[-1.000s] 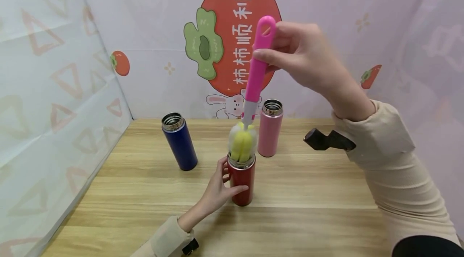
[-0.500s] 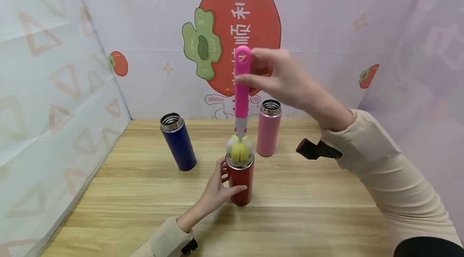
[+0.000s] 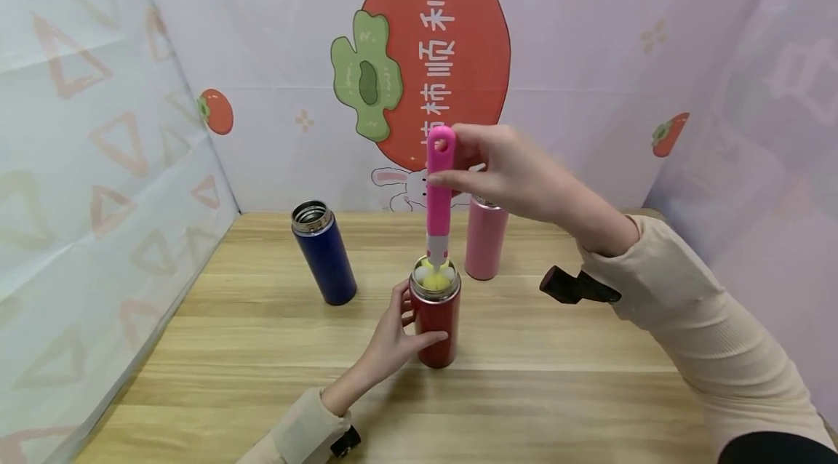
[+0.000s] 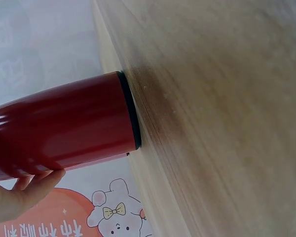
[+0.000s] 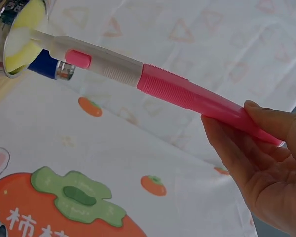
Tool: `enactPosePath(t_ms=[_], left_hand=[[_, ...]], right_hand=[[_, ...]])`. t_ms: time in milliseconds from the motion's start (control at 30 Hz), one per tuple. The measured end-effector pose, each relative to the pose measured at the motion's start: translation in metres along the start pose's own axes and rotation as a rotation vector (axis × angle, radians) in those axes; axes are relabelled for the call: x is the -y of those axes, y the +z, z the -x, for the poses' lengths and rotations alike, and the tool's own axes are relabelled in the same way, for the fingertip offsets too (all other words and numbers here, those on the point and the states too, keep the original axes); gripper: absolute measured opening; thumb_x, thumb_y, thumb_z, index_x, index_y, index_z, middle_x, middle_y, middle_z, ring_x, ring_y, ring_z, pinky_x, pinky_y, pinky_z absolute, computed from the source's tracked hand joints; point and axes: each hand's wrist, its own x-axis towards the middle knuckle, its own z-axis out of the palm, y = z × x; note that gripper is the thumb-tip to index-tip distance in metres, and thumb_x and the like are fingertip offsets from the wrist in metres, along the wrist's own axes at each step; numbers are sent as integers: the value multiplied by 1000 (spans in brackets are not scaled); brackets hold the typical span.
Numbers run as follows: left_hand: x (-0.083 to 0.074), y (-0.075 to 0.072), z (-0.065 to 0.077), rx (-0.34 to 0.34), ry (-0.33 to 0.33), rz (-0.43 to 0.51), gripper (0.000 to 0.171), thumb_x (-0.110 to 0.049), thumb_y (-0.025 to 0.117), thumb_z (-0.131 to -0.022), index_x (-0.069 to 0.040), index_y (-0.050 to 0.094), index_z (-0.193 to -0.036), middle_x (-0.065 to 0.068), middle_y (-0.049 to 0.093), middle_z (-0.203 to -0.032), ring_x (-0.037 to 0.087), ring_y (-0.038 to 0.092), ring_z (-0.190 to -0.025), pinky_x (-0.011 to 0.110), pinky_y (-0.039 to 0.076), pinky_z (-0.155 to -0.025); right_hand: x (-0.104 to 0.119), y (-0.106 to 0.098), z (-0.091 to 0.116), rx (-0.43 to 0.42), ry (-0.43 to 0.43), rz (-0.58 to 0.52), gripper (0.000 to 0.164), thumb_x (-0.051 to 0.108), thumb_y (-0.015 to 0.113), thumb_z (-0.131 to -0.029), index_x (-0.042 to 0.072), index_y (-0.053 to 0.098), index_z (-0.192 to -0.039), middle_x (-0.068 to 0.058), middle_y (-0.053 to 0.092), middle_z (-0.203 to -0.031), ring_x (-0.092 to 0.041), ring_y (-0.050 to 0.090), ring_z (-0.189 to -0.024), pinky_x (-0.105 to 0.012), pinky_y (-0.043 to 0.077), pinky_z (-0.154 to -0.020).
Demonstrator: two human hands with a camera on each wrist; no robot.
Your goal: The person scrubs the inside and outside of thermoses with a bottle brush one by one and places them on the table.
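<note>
A red thermos bottle (image 3: 437, 329) stands upright and lidless on the wooden table. My left hand (image 3: 393, 344) grips its side, thumb across the front and fingers behind it. Above, my right hand (image 3: 504, 169) pinches the pink handle of a bottle brush (image 3: 439, 209) near its looped end. The brush points straight down, and its yellow and white sponge head (image 3: 435, 278) is inside the bottle mouth, with only the top showing. In the right wrist view the sponge (image 5: 27, 34) fills the metal rim. In the left wrist view the bottle's dark base (image 4: 130, 111) meets the tabletop.
A lidless blue bottle (image 3: 325, 260) stands to the left and behind the red one. Back right is a pink bottle (image 3: 486, 242), its mouth partly covered by my right hand. A printed cloth backdrop (image 3: 563, 86) rises behind the table (image 3: 556, 406).
My right hand has come down and slightly left with the brush, which has straightened from a tilt. Its sponge has gone from the bottle's rim into the mouth. The left hand holds still.
</note>
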Motion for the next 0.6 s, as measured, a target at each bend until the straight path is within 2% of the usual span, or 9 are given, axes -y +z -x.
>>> enactPosePath(t_ms=[67, 167, 267, 400, 467, 600], left_hand=[[0, 0, 0, -3, 1, 0, 80, -15, 73, -72, -17, 23, -133, 7, 43, -125, 24, 46, -108, 42, 42, -88], [-1, 1, -1, -11, 2, -3, 79, -13, 74, -71, -16, 24, -133, 8, 45, -123, 24, 47, -107, 42, 41, -88], [-12, 0, 2, -5, -4, -9, 77, -10, 72, -72, -12, 24, -132, 11, 46, -122, 27, 47, -107, 44, 40, -88], [-28, -1, 6, 17, -33, -13, 76, -9, 70, -75, -10, 22, -133, 14, 46, -122, 29, 45, -109, 46, 38, -90], [-25, -1, 5, 23, -45, -7, 77, -10, 70, -75, -13, 20, -134, 13, 46, -122, 27, 45, -111, 45, 38, -90], [-6, 0, 3, -8, -46, -8, 78, -18, 72, -73, -23, 23, -134, 7, 49, -120, 22, 46, -110, 42, 38, -89]], right_hand=[[-3, 3, 2, 13, -18, 8, 23, 5, 68, -75, -2, 57, -94, -8, 63, -83, -14, 61, -74, -26, 50, -67], [-10, 14, 7, 85, -26, -5, 20, 3, 67, -76, -1, 56, -93, -7, 62, -81, -14, 61, -75, -27, 50, -67], [-21, 30, 14, 150, -21, -20, 17, 2, 66, -77, -1, 55, -89, -6, 60, -79, -14, 62, -75, -26, 50, -69], [-37, 48, 26, 134, -3, -38, 16, 4, 66, -77, 0, 55, -89, -5, 61, -80, -12, 62, -77, -26, 49, -72], [-40, 51, 31, 109, 14, -56, 17, 4, 65, -78, 1, 54, -91, -4, 61, -81, -12, 62, -78, -27, 49, -74], [-42, 52, 39, 64, 42, -86, 18, 6, 65, -79, 3, 55, -93, -3, 60, -83, -11, 61, -79, -28, 49, -75]])
